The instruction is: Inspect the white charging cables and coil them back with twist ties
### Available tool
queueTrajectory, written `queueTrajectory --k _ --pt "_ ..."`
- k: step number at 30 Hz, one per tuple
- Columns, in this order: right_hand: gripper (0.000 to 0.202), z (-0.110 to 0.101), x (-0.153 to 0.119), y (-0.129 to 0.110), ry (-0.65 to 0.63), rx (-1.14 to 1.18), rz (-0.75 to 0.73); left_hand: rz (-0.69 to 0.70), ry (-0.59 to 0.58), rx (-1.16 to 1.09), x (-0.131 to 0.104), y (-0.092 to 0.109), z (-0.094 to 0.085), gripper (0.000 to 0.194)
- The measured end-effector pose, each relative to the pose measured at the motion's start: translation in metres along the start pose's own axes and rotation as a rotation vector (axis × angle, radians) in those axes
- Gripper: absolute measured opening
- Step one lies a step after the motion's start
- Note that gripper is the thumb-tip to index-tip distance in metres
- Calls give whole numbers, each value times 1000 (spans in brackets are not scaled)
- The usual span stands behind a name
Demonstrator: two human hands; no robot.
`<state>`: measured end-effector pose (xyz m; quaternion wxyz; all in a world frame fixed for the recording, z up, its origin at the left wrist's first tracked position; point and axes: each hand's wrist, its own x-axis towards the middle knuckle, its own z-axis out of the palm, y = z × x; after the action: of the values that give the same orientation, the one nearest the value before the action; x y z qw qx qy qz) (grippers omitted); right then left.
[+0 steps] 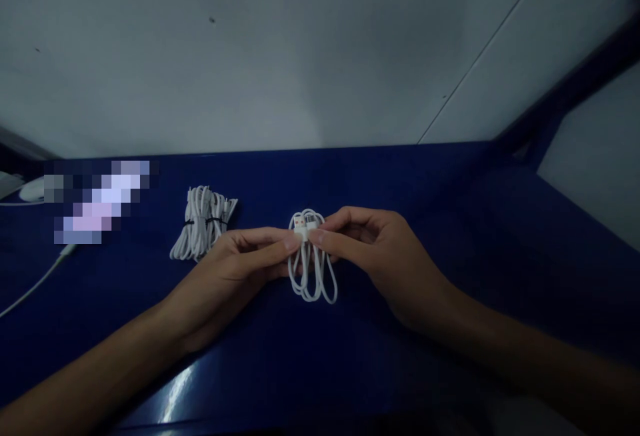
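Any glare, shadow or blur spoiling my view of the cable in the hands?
Head view: dim throughout; a glare streak on the blue table, clear of the coiled cable, whose loops read well. Head view: right forearm darkens towards the edge; pixelated patch at left.

The left forearm (110,363) reaches in from eight o'clock, the right forearm (525,356) from four. The left hand (233,269) and right hand (395,263) meet nearly thumb to thumb, each pinching; the partly hidden fingers behind seem bent, though dim light blurs them.
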<state>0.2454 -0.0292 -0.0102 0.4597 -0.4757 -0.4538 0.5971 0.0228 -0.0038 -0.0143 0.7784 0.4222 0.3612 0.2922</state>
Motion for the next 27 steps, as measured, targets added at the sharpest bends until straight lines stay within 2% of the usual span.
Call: queueTrajectory --k 19,23,27 --pt "14 -1 0 -1 2 3 6 -17 -11 23 2 1 -4 21" --pt "14 -1 0 -1 -18 30 26 -13 5 42 0 3 0 19" --pt "14 0 0 -4 -46 50 -16 23 22 30 -2 6 5 18"
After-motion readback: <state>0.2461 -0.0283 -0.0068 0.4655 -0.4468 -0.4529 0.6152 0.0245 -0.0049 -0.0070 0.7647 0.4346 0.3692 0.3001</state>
